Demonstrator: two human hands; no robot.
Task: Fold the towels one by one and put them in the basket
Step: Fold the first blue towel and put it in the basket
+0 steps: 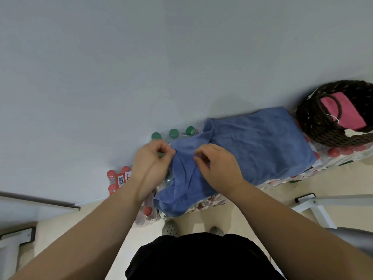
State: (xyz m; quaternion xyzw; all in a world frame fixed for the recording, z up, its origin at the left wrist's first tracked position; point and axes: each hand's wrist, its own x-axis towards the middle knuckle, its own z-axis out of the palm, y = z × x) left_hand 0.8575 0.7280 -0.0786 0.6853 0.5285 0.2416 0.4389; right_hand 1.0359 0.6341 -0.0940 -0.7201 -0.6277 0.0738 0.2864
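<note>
fingers (170,151) on my left hand (153,160) are curled and pinching the left edge of the blue towel (258,144). the right hand (219,165) pinches the same cloth just beside it, thumb and forefinger closed narrow on a small ridge.

the towel sits a little right of the middle of my view, spread over wrapped packs of bottles. its far half lies flat and smooth. the near-left part is rumpled, with a soft crease running toward 12 o'clock, and one corner hangs off the front toward 6 o'clock. it looks like thick, nubby terry and seems only partly folded.

my worry is the bed under it. the caps make a lumpy surface, so a fold pressed there may come out crooked. the two pinches are close together, so if i lift, the rest of the edge will likely sag and twist. the hanging corner could drag the whole towel to the floor.

at 10 o'clock from the towel stand green caps (173,133), and at 8 o'clock red caps (111,173). at 2 o'clock, near the towel's far corner, sits the dark woven basket (314,126) with a pink towel (347,112) folded inside.
</note>
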